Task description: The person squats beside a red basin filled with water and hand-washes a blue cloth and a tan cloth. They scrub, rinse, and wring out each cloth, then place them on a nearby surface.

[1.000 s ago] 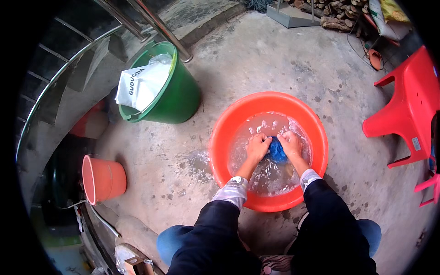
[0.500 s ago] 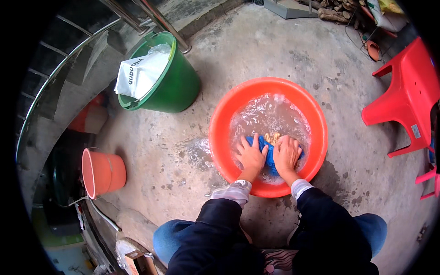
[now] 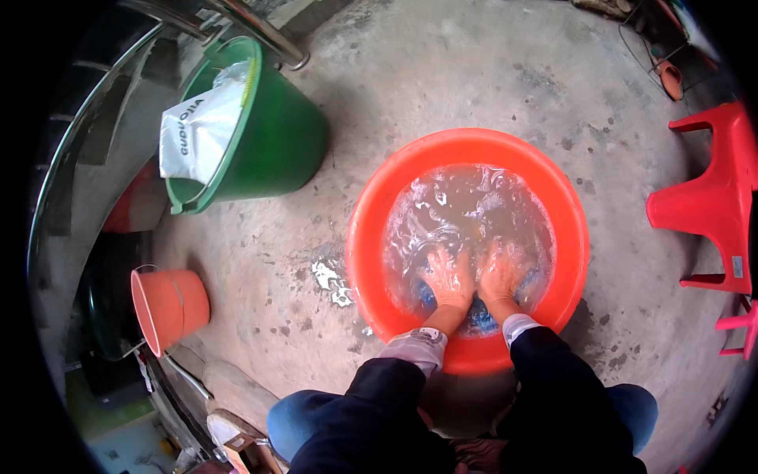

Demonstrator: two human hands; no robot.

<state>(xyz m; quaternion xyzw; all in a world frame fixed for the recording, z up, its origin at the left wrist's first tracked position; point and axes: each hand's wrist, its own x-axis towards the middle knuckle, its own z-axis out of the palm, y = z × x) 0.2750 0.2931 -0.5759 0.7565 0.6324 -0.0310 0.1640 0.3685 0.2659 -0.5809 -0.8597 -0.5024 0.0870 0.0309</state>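
Note:
A round orange-red plastic basin [image 3: 365, 245] holds murky, sudsy water [image 3: 442, 197]. Under the surface lies a crumpled blue cloth [image 3: 482, 321], showing only in patches between and beside my wrists. My left hand [image 3: 448, 278] is sunk in the water, palm down on the cloth, its fingers stretched forward and apart. Close beside it, my right hand [image 3: 500, 275] presses down the same way with fingers extended. Ripples blur the fingertips of both hands, and neither is wrapped round anything.
A large green bucket [image 3: 288, 142] with a white plastic bag [image 3: 201, 134] stands at the far left. A small orange bucket [image 3: 185, 304] sits nearer on the left. Red plastic stools [image 3: 714, 205] stand at the right. Wet patches mark the concrete floor [image 3: 260, 253].
Both hands have pushed down into the water, taking the blue cloth under with them. Before, the cloth and its yellowish part showed above the surface. The view has shifted slightly.

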